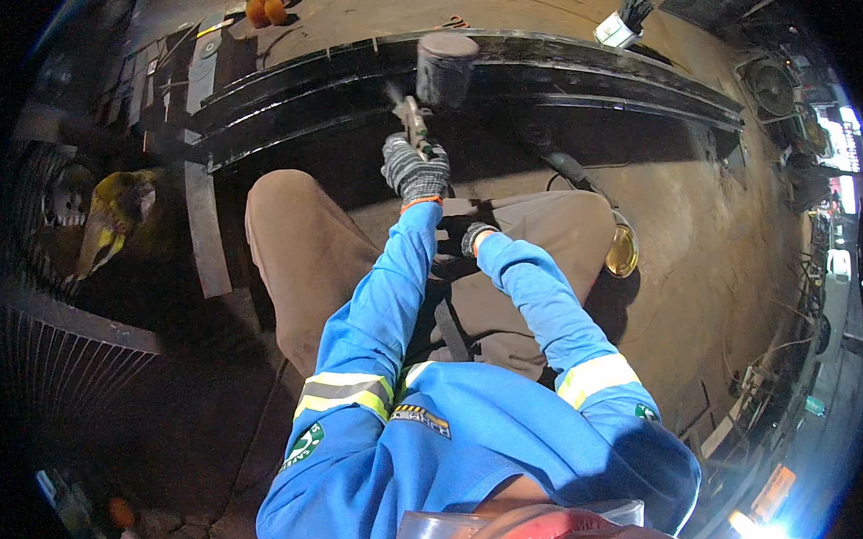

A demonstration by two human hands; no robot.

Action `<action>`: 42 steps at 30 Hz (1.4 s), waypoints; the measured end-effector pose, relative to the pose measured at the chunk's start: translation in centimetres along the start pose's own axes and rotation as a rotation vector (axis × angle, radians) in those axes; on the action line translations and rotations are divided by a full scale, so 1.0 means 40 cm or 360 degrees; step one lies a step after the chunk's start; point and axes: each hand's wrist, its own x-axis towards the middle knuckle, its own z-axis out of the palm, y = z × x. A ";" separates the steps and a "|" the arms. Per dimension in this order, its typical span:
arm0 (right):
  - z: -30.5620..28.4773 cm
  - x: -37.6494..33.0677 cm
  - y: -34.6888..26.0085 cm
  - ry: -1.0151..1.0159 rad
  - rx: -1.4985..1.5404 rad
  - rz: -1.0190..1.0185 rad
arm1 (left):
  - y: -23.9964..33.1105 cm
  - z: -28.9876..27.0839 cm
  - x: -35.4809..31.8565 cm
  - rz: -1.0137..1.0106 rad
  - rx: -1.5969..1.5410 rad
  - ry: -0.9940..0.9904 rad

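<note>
My left hand [417, 170], in a grey striped knit glove, is closed around the handle of a spray gun [412, 120]. A dark, paint-stained cup [445, 71] sits at the gun, over the beam. Pale mist shows at the gun's left side. Beyond the hand, a long, glossy black metal beam [321, 88] runs across the view. My right hand [475, 238], in a similar glove, rests curled by my lap between my knees. Whatever its fingers hold is hidden in shadow.
A corded power tool [569, 170] lies beyond my right knee, with a gold-coloured round thing [622, 251] beside that knee. A white container of dark rods [618, 31] stands far right. Orange bottles [266, 9] stand far left; a yellow-and-dark bundle [116, 219] lies left.
</note>
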 end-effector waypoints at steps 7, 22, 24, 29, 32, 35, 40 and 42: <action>-0.090 -0.006 -0.079 -0.0047 -0.0052 0.0319 | -0.020 -0.023 0.031 0.0062 -0.0058 0.0364; -0.227 -0.297 -0.216 0.0246 0.0674 -0.0110 | -0.022 0.008 -0.041 0.1059 -0.0523 -0.0481; -0.328 -0.440 -0.239 0.0909 0.0531 -0.0271 | -0.023 0.001 -0.042 0.1045 -0.0405 -0.0446; -0.595 -0.584 -0.181 0.2102 -0.0395 0.0533 | -0.020 -0.040 -0.039 0.1266 -0.0498 -0.0262; -0.652 -0.544 -0.136 0.1479 -0.0238 0.0724 | -0.014 -0.046 -0.048 0.1319 -0.0598 -0.0219; -0.684 -0.537 -0.166 0.1156 -0.0224 0.0780 | -0.025 -0.064 -0.048 0.1398 -0.0650 -0.0148; -0.654 -0.518 -0.117 0.1214 -0.0150 0.0426 | -0.053 -0.089 -0.027 0.1559 -0.0695 -0.0160; -0.648 -0.529 -0.145 0.1219 -0.0155 0.0434 | -0.051 -0.108 -0.030 0.1550 -0.0665 -0.0196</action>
